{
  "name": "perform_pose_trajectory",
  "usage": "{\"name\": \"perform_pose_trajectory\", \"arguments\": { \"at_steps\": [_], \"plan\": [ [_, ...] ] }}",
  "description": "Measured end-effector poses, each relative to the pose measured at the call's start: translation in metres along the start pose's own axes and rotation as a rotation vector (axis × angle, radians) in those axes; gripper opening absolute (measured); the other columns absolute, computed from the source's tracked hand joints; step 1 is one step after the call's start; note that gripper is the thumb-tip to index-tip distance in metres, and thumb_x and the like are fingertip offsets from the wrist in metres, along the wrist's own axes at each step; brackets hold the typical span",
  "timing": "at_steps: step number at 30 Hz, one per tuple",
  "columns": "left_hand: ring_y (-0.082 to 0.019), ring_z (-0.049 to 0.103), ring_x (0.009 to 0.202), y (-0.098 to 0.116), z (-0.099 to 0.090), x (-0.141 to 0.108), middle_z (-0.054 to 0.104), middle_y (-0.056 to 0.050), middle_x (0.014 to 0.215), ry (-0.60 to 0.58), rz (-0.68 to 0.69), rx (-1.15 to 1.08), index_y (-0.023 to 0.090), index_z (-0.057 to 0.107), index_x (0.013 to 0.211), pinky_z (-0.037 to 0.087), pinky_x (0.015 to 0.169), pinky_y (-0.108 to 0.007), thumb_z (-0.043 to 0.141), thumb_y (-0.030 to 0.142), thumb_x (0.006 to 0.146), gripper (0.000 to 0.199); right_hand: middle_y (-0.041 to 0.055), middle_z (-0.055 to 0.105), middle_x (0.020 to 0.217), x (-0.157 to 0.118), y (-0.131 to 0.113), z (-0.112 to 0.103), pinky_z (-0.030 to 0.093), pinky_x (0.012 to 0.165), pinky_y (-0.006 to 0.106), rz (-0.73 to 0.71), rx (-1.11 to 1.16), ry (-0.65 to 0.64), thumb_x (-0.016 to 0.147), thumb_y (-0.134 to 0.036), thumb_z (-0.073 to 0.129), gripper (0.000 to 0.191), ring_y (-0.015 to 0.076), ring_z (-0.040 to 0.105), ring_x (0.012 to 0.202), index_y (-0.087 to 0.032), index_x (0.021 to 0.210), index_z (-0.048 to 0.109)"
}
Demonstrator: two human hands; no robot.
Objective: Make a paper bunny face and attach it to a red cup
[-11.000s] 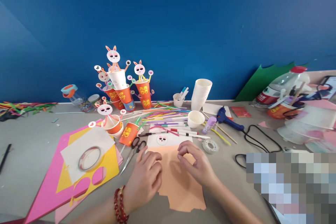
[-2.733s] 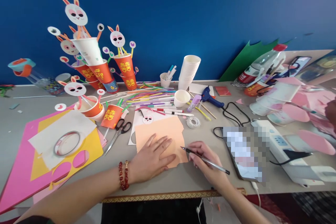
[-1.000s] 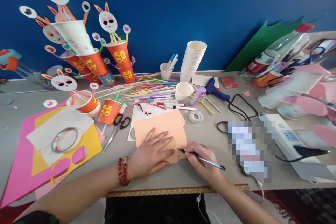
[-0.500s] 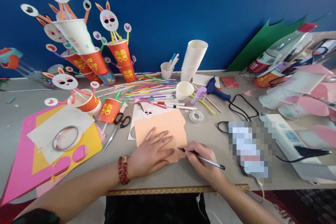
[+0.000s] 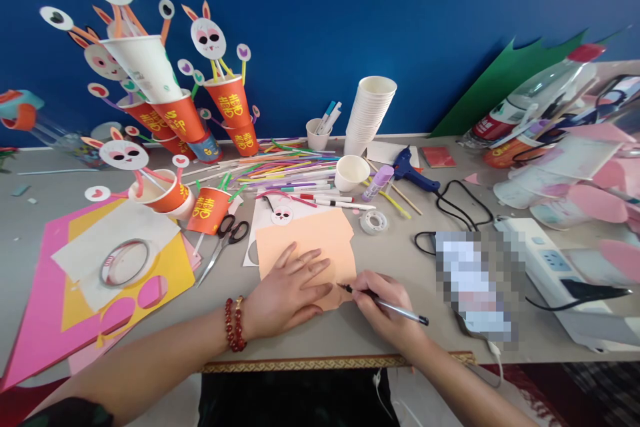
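Note:
A sheet of orange paper point(image 5: 305, 235) lies on the table in front of me. My left hand point(image 5: 295, 290) rests flat on it, fingers spread. In my right hand point(image 5: 387, 307) is a black-tipped pen point(image 5: 400, 310), its point at the paper's lower right part. Partly under the orange sheet is a white sheet point(image 5: 260, 217) with a small round rabbit face point(image 5: 281, 215) on it. Left of the sheets lie black-handled scissors point(image 5: 223, 245). Any fine mark at the pen tip is too small to make out.
Paper-cup rabbits point(image 5: 160, 190) stand at the left, behind coloured papers and a tape roll point(image 5: 125, 263). Pipe cleaners point(image 5: 280, 163), a cup stack point(image 5: 369, 113), glue stick point(image 5: 379, 183) and blue glue gun point(image 5: 415, 170) lie ahead. A power strip point(image 5: 550, 267) is at right.
The pen tip and my right hand have shifted very slightly on the orange paper. My left hand stays in place.

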State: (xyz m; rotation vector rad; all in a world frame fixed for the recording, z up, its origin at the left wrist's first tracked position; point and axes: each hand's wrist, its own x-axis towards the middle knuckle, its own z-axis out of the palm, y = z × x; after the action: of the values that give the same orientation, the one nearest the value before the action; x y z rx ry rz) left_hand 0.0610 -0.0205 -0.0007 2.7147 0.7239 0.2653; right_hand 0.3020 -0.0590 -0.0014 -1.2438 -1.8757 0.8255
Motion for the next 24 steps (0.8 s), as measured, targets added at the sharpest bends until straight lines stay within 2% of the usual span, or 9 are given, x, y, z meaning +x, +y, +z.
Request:
{"name": "perform_pose_trajectory", "arguments": {
  "at_steps": [7,14,24],
  "plan": [
    [-0.03,0.025,0.146,-0.0003,-0.0005,0.0002,0.042,-0.008,0.151,-0.014,0.003,-0.004,0.026,0.056,0.129,0.011,0.118,-0.06,0.047,0.039,0.098,0.034,-0.0054,0.046,0.056,-0.0002,-0.0017,-0.002,0.033,0.051,0.022,-0.017,-0.002,-0.003,0.084,-0.011,0.046,0.019,0.0108,0.042,0.05,-0.022,0.068,0.046],
    [-0.029,0.028,0.145,-0.0004,-0.0004,0.0002,0.044,-0.009,0.149,0.02,0.007,-0.004,0.026,0.058,0.127,0.012,0.118,-0.06,0.052,0.037,0.096,0.034,-0.0038,0.053,0.058,0.0003,-0.0026,-0.004,0.035,0.053,0.022,-0.032,0.03,-0.017,0.084,-0.01,0.045,0.019,0.0115,0.046,0.051,-0.022,0.069,0.047],
    [-0.029,0.027,0.145,-0.0011,-0.0005,0.0,0.043,-0.009,0.15,-0.006,0.003,-0.011,0.025,0.058,0.126,0.01,0.118,-0.06,0.048,0.038,0.098,0.033,-0.0049,0.044,0.056,-0.0004,0.0,-0.0051,0.031,0.051,0.023,-0.038,0.082,-0.037,0.083,-0.01,0.045,0.022,0.0116,0.041,0.051,-0.022,0.065,0.041]
  ]
}}
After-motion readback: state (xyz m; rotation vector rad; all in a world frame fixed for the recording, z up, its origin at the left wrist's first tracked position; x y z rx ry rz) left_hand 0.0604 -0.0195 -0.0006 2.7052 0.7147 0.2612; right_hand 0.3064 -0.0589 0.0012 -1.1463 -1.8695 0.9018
